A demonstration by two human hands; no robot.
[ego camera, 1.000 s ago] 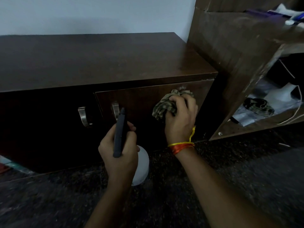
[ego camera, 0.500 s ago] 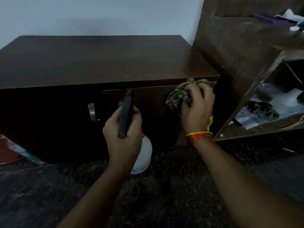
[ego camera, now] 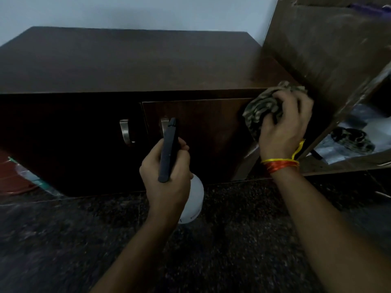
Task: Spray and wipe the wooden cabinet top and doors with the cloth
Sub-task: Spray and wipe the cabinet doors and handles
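A dark wooden cabinet point(ego camera: 135, 66) fills the upper left, with a flat top and two doors carrying metal handles point(ego camera: 124, 132). My right hand point(ego camera: 283, 127) grips a bunched camouflage-patterned cloth point(ego camera: 262, 111) and presses it against the top right corner of the right door point(ego camera: 201, 132). My left hand point(ego camera: 167, 178) holds a spray bottle point(ego camera: 193, 199) with a white body and a long dark head, pointed at the right door near its handle. The bottle's body is mostly hidden behind my hand.
A taller wooden shelf unit point(ego camera: 317, 49) stands right against the cabinet's right side, with papers and another patterned cloth point(ego camera: 353, 140) on its lower shelf. The floor point(ego camera: 232, 240) is dark speckled stone. A reddish object point(ego camera: 12, 176) lies at the far left.
My right hand has slid the cloth up and to the right across the right door, reaching its top right corner. The left hand with the bottle has risen slightly.
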